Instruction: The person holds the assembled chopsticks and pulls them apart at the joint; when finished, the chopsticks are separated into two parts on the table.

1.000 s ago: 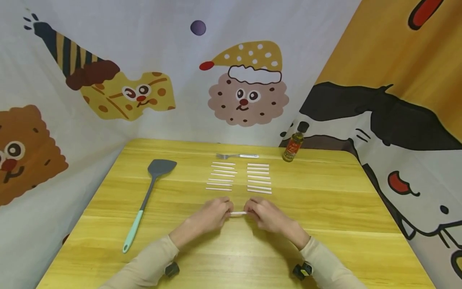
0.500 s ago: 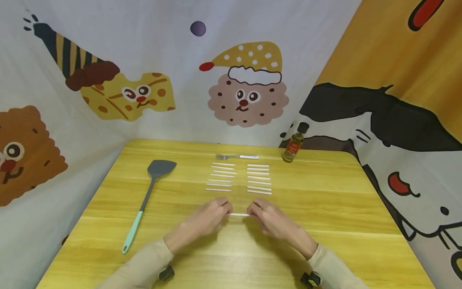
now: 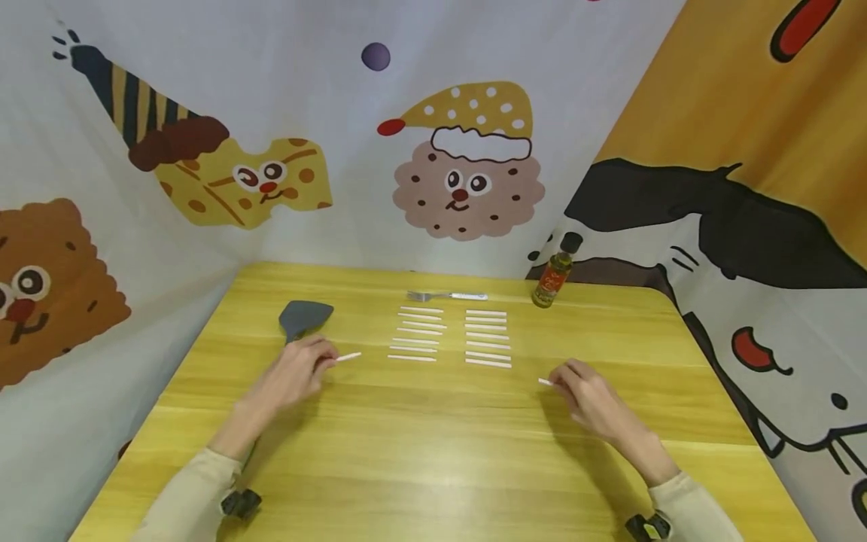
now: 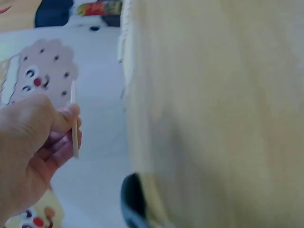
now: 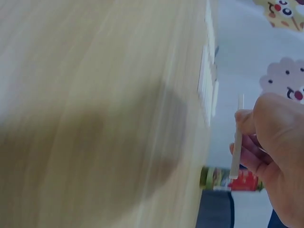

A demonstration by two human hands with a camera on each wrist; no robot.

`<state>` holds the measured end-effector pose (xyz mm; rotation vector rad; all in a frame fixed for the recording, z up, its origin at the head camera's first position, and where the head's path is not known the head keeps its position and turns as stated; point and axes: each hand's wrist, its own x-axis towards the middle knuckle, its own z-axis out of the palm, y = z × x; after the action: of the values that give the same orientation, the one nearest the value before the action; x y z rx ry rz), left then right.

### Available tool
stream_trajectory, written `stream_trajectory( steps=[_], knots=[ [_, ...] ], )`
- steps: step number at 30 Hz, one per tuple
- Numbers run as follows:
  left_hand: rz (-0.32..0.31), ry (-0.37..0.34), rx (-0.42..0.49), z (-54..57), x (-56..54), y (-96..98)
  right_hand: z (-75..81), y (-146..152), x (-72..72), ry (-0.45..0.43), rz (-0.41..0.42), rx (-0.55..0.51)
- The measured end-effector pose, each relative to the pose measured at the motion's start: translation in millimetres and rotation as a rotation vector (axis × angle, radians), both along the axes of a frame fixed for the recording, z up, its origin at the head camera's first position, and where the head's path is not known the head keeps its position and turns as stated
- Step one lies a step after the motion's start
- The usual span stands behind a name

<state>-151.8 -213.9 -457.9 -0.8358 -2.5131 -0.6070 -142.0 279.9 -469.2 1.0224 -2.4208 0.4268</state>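
Note:
Above the table's left side, my left hand pinches a thin white stick between thumb and fingers. The left wrist view shows both ends of this white stick jutting past the fingers. Over on the right, my right hand pinches another short white stick, whose lower end shows in the right wrist view as a white stick. Between the hands, two columns of similar sticks lie on the table: a left column and a right column, several in each.
A spatula lies at left, its handle mostly hidden under my left arm. Behind the columns lies a fork. A small bottle with a dark cap stands at the back right. Printed cloth hangs behind the wooden table.
Both hands held one white length between them at the table's middle. They have moved apart, left hand to the left and right hand to the right, each now with a separate stick.

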Motion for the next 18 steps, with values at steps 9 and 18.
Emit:
stream_trajectory(
  steps=[9, 18],
  knots=[
    [-0.116, -0.120, -0.133, -8.5, -20.8, 44.1, -0.6, -38.0, -17.7, -0.037, 0.050, 0.018],
    [-0.177, -0.187, -0.168, -15.7, -36.4, 76.6, 0.1, -67.9, -30.7, -0.129, 0.042, 0.052]
  ],
)
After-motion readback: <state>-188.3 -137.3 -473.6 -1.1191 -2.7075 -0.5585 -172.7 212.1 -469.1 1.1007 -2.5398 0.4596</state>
